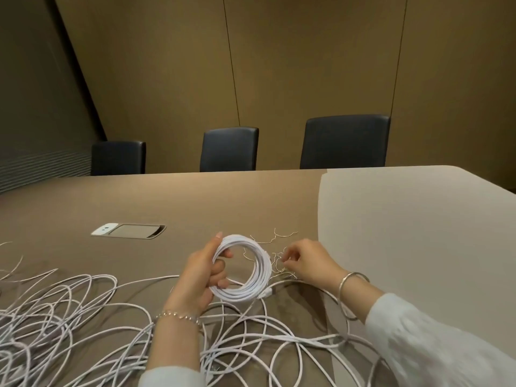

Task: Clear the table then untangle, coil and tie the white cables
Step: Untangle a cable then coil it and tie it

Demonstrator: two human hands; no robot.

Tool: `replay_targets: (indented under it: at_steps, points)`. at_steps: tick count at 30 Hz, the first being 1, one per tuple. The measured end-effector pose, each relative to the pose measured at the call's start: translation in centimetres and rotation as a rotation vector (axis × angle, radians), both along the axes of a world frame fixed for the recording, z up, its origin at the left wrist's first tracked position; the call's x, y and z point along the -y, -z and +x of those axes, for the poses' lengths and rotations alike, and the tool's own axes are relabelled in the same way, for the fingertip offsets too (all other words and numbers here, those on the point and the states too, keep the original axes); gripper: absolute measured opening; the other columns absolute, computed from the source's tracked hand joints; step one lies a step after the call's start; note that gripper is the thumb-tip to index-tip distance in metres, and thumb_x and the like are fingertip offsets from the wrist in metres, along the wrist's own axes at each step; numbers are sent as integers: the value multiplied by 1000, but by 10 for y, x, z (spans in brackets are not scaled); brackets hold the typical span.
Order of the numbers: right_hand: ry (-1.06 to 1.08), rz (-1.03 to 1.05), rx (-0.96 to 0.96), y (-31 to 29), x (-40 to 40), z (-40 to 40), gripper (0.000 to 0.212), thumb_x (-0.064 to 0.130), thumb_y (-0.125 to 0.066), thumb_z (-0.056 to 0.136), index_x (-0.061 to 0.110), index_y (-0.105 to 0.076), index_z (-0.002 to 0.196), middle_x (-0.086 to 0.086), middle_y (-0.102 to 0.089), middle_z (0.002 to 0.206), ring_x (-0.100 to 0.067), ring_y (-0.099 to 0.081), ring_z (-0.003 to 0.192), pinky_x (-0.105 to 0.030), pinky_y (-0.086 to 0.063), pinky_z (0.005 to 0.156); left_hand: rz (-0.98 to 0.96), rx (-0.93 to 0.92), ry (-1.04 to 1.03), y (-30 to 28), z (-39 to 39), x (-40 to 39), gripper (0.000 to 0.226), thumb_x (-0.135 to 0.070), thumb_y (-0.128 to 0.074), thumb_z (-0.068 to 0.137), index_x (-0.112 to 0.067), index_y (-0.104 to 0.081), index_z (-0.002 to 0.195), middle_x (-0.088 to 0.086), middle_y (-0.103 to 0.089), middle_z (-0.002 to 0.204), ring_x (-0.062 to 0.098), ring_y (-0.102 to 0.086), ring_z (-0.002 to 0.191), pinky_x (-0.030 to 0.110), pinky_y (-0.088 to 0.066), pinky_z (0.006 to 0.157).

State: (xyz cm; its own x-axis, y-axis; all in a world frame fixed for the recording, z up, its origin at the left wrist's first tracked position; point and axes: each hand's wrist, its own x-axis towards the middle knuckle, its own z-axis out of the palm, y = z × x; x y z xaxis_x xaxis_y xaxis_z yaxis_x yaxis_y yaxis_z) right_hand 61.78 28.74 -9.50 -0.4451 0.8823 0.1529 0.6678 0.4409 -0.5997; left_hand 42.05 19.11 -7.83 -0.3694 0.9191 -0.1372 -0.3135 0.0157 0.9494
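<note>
Nearest me, loose cable (83, 325) is sprawling in soft overlapping loops across the table (251, 202) from 6 to 9 o'clock; looks light and floppy, likely to snag if pulled hard. At centre my left hand (201, 277) is gripping the coil (248, 269), thumb outside and fingers curled through the ring, holding it upright just above the table. The coil is wanting to spring open, so I'm judging the best hold is right across the bundled strands. At 3 o'clock of the coil my right hand (307, 261) is pinching at thin wire ties (279, 263), fingertips closed; which tie it's got, can't tell. Those look stiff and bendable. Further, at 11 o'clock, a socket panel (128, 231); beyond, three chairs (229, 149).
</note>
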Motion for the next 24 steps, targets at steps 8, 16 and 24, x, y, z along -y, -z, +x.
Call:
replay_targets:
  at_steps: [8,16,24]
  points:
    - [-182,172,388,10,-13,-42,19,15,-63,85,23,-71,101,-6,-60,112,-29,-57,107,-30,-42,78,-78,5,17,30,-11,-2,42,-42,-55,96,-5,-54,75,-7,-16,41,7,-13,30,15,-22,32]
    - [-198,235,637,17,-13,-48,25,22,-47,97,10,-61,114,-13,-50,125,-32,-42,119,-39,-34,98,-72,36,-7,32,-19,0,43,-43,-55,95,-6,-55,74,-7,-15,41,7,-13,30,16,-22,32]
    - [-108,36,-47,-20,-5,-26,8,12,-53,95,19,-55,96,0,-61,92,-20,-57,91,-27,-40,76,-81,2,-32,29,-16,-2,43,-43,-54,96,-5,-55,76,-7,-16,42,8,-14,31,18,-25,32]
